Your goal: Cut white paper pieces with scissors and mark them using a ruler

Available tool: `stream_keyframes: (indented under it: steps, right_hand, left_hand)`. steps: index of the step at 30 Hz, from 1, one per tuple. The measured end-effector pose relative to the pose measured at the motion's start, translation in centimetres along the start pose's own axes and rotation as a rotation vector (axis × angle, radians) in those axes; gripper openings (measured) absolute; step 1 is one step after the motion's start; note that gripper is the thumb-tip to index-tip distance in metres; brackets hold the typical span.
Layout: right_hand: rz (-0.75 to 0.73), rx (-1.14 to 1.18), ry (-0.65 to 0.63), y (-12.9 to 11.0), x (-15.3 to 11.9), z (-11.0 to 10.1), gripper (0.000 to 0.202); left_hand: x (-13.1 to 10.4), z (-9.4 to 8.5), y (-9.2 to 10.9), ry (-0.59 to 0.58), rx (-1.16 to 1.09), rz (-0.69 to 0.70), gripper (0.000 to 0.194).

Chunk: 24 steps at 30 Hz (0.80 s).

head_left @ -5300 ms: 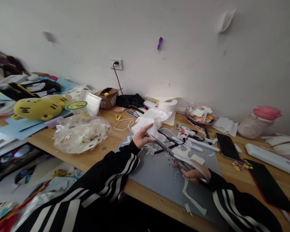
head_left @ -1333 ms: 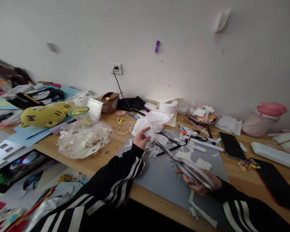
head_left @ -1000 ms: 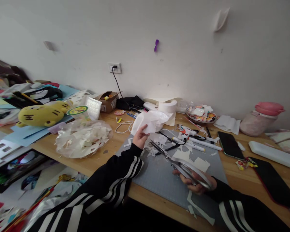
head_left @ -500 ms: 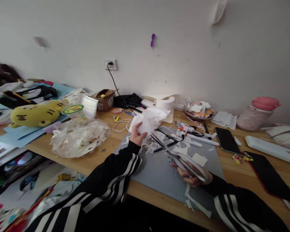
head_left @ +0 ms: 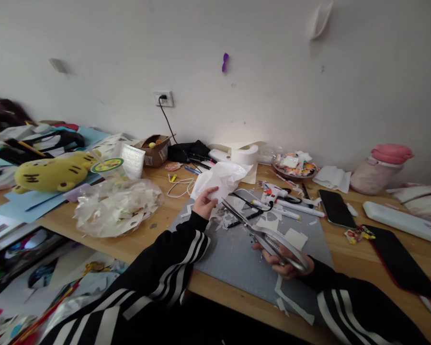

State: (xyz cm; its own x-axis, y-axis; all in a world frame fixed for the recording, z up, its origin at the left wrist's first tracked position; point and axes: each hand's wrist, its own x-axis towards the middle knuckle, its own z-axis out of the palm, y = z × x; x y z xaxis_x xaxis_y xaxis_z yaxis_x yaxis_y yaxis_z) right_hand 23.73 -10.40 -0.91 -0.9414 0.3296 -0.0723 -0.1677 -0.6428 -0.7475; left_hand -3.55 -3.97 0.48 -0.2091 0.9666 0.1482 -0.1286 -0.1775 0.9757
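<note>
white sheet (head_left: 215,184) over the far side of the grey mat (head_left: 233,258), we pinch its near edge with our left hand (head_left: 204,205), probably to steady it, while our right hand (head_left: 285,269) curls round the metal scissors (head_left: 261,233), seemingly to aim their blades its way.

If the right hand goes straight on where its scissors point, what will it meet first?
Likely the left hand, just beyond the tips of the scissors in the right hand; depth is unclear.
</note>
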Motion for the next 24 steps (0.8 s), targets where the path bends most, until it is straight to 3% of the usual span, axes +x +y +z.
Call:
stream_keyframes:
  steps: [3,8,11,14,17,19,21,24]
  right_hand:
    - [0.004,-0.009,0.013,0.0,0.0,0.0,0.045]
    - [0.009,-0.05,0.048,0.1,0.0,0.2,0.046]
    - [-0.014,-0.155,0.138,0.0,0.0,0.5,0.044]
    - [-0.102,-0.498,0.373,-0.7,-0.1,1.1,0.041]
    - [-0.13,-1.077,0.658,-2.1,-0.5,1.6,0.043]
    - [0.022,-1.421,0.847,-3.1,-1.0,1.8,0.04]
    - [0.148,-1.609,0.937,-3.9,-1.5,1.6,0.044]
    - [0.152,-1.742,0.995,-4.4,-2.2,0.8,0.044]
  left_hand:
    - [0.0,0.0,-0.3,0.041,-0.04,0.033,0.054]
    - [-0.1,-0.3,-0.8,-0.092,0.01,0.088,0.064]
    - [0.5,-1.0,-1.0,-0.066,0.032,0.13,0.067]
    - [1.9,-2.5,-1.6,0.113,0.048,0.233,0.07]
    - [3.2,-3.8,-2.6,0.252,0.1,0.277,0.073]
    - [3.5,-4.1,-3.3,0.26,0.2,0.235,0.075]
    - [3.3,-3.7,-3.7,0.237,0.335,0.224,0.077]
    - [2.2,-2.6,-3.3,0.234,0.534,0.25,0.075]
